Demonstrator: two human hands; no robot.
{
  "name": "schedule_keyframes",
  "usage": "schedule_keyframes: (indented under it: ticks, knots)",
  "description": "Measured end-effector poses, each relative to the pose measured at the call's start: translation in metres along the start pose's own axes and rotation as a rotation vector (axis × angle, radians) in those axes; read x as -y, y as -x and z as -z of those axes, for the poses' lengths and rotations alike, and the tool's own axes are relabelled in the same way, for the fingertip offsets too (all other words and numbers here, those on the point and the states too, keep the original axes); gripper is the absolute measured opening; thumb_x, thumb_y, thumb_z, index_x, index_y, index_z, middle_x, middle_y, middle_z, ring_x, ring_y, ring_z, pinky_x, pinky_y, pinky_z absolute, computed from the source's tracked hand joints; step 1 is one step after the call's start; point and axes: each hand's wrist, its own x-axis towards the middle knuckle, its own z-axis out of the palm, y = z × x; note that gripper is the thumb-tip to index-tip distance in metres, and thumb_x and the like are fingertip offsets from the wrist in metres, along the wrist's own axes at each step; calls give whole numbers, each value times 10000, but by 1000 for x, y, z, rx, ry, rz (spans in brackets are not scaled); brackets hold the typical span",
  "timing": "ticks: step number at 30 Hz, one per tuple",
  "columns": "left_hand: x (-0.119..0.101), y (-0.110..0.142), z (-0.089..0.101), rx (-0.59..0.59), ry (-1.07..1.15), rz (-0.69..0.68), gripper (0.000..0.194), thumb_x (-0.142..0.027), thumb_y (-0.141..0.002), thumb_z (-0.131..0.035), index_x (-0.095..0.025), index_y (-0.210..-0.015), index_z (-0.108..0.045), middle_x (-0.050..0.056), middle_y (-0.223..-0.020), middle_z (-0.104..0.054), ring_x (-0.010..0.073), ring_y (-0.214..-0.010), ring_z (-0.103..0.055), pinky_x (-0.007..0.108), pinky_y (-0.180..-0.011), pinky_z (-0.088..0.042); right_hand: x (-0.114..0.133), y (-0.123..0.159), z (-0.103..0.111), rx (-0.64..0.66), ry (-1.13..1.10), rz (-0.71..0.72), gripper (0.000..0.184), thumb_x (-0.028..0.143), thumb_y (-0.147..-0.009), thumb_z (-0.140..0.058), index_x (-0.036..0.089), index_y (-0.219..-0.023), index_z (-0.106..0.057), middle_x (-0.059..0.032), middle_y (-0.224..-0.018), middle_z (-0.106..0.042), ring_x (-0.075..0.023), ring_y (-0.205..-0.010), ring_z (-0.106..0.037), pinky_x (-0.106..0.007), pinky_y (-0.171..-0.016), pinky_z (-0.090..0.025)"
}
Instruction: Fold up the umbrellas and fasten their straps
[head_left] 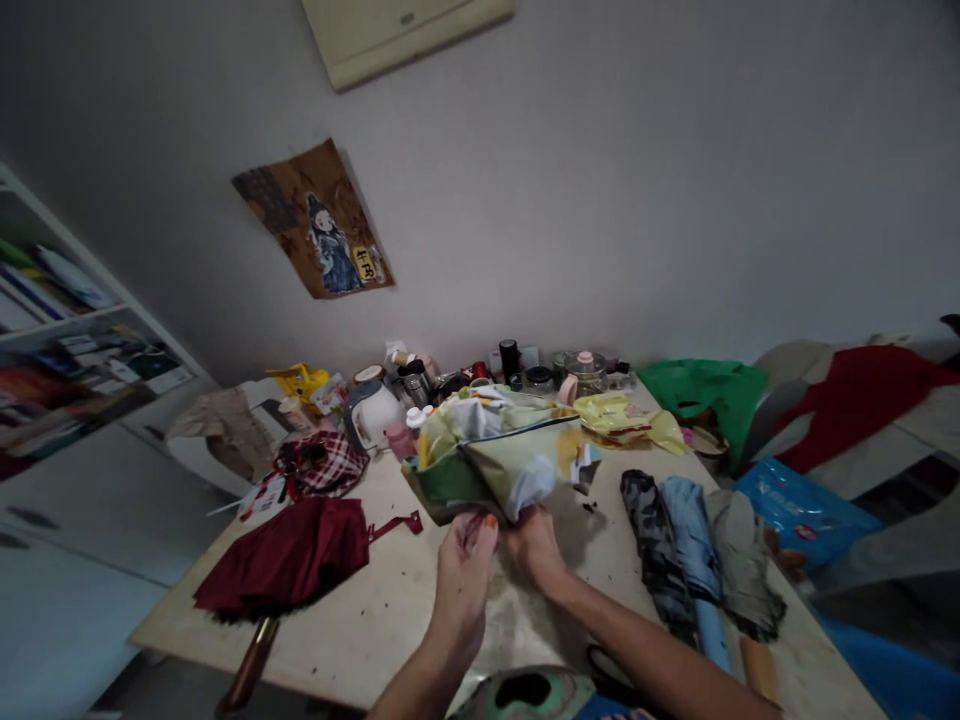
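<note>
1. Far edge of table (397, 600): a white kettle (377, 415), a glass teapot (585, 374) and other containers stand crowded behind the work; a yellow bag (615, 420) lies near the far right corner.
2. Left edge: a plaid cloth (330, 462). Near left corner: a dark red umbrella (296, 560), its handle overhanging the near edge.
3. Right edge: camouflage umbrella (651, 535), blue umbrella (691, 540) and grey umbrella (739, 550), side by side.
4. Printed fabric (517, 460): bunched, raised above the table's middle.
5. Left hand (465, 565): thumb and fingers pinch the fabric's lower edge.
6. Right hand (536, 548): touches the fabric's underside; fingers hidden, closure cannot be determined.
</note>
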Motion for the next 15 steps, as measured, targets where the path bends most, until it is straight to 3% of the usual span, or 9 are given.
schedule_keyframes:
  ticks: [2, 5, 8, 12, 15]
  knots:
    - [0, -4, -7, 16, 32, -12, 476, -442, -630, -786, -113, -946, -652, 141, -1030, -698, 262, -1027, -616, 390, -947, -445, 0, 3, -4, 33, 65, 50, 313, 57, -759, -506, 46, -1023, -675, -191, -970, -706, -256, -872, -673, -312, -811, -488]
    - [0, -6, -18, -105, 126, -8, 430, -378, -529, -851, -120, -824, -675, 112, -933, -722, 253, -955, -645, 386, -948, -451, 2, 11, -10, 69, 161, 84, 312, -3, -761, -461, 12, -992, -669, -244, -996, -683, -308, -913, -667, -394, -853, -490]
    - [2, -10, -20, -190, 293, -63, 458, -322, -484, -879, -136, -858, -690, 76, -931, -729, 232, -951, -654, 355, -935, -468, 4, 19, -18, 81, 224, 96, 319, -13, -776, -438, 31, -1002, -657, -249, -1004, -672, -318, -925, -668, -429, -850, -501]
    - [6, -17, -9, -159, 434, -93, 510, -223, -464, -880, -170, -936, -694, 41, -948, -736, 196, -895, -672, 309, -868, -509, 3, 26, -23, 101, 241, 127, 305, 12, -736, -499, 66, -1005, -633, -220, -1019, -672, -305, -976, -656, -414, -886, -498]
    - [7, -25, 6, -132, 464, -69, 503, -185, -478, -850, -203, -958, -702, 22, -934, -741, 179, -841, -679, 282, -805, -531, 7, 32, -17, 91, 103, 168, 468, 81, -722, -550, 77, -1190, -529, -186, -1092, -660, -273, -1028, -638, -365, -895, -499]
